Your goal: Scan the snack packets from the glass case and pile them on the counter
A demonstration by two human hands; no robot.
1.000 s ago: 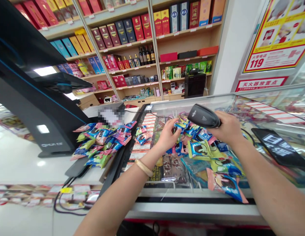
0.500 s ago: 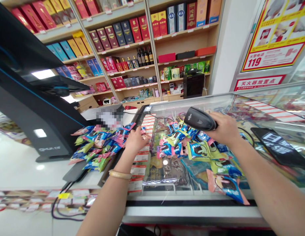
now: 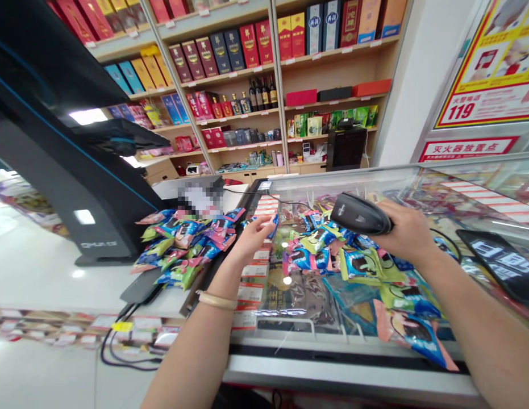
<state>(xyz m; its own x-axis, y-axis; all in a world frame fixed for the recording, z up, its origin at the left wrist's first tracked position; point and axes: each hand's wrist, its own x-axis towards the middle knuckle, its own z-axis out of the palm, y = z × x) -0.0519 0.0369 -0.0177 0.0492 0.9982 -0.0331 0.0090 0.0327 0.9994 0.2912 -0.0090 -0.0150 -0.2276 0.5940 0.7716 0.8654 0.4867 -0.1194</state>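
Note:
My right hand [image 3: 403,233] is wrapped round the handle of a black barcode scanner [image 3: 360,215], its head pointing left over the glass top. Between the fingers of my left hand [image 3: 256,234] is a small blue snack packet [image 3: 271,225], partly hidden by them. Under and beside the scanner lies a heap of blue, green and pink snack packets [image 3: 317,238]. Closer to me, a pink and blue packet [image 3: 411,335] rests near the front edge. Left of my left hand is a second pile of similar packets [image 3: 185,233] on the white counter.
A black point-of-sale terminal [image 3: 85,187] stands on the white counter [image 3: 91,292] at left. The glass-topped case [image 3: 298,332] carries price labels [image 3: 249,292] along its left side. A black phone-like device [image 3: 500,264] lies at right. Shelves of boxes and bottles fill the back.
My left hand has moved slightly up and right, and the blue packet in its fingers now shows more clearly. The scanner remains over the heap. The whole view has shifted a little.

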